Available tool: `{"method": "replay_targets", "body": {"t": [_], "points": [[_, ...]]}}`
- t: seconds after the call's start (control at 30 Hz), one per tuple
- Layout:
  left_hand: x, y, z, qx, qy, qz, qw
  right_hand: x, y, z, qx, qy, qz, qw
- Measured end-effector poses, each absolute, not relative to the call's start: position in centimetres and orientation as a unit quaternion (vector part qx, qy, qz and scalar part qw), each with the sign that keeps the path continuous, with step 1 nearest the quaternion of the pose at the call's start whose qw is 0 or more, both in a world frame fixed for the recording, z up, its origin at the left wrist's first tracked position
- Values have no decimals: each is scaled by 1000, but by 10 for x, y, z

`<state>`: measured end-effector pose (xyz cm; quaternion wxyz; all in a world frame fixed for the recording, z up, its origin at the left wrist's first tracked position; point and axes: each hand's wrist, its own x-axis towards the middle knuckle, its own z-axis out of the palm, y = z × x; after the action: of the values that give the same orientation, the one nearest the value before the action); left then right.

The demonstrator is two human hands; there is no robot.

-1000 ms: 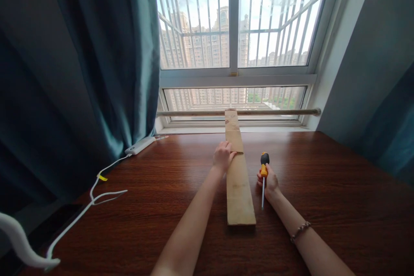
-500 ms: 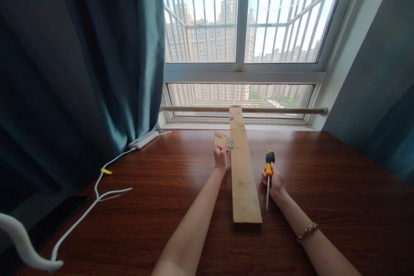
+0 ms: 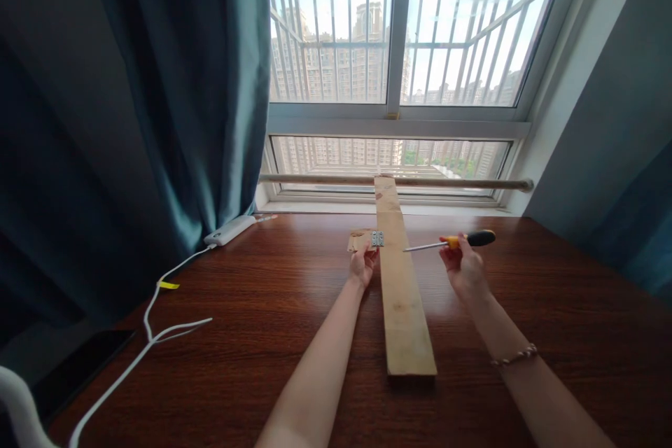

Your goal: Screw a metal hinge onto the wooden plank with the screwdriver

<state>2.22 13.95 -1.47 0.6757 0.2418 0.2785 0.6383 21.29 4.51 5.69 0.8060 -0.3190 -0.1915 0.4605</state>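
Observation:
A long pale wooden board (image 3: 404,301) lies lengthwise before me, its far end at the rail by the window. At its left edge a metal hinge (image 3: 377,239) joins it to a small wooden piece (image 3: 359,239). My left hand (image 3: 363,264) is closed on that small piece from the near side, close to the hinge. To the right of the board, my right hand (image 3: 465,267) grips a yellow and black screwdriver (image 3: 470,239) above the table. Its shaft points left, with the tip over or near the board's right edge; whether it touches I cannot tell.
The dark brown wooden table (image 3: 241,350) carries a white power strip (image 3: 229,229) at the back left, with a white cable (image 3: 120,381) running towards me. A rail (image 3: 462,183) crosses before the window. Blue curtains (image 3: 225,84) hang at the left.
My right hand has lifted and swung the screwdriver from pointing towards me to pointing left at the board. The small wooden piece has tilted flatter, and the hinge shows more fully.

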Motion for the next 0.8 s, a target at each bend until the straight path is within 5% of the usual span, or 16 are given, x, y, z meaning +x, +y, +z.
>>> {"method": "replay_targets", "body": {"t": [0.23, 0.8], "points": [[22, 144, -14, 237, 277, 638, 678, 171, 87, 125, -362, -368, 422, 746], [24, 143, -10, 250, 306, 593, 701, 154, 118, 98, -459, -455, 281, 709]]}}
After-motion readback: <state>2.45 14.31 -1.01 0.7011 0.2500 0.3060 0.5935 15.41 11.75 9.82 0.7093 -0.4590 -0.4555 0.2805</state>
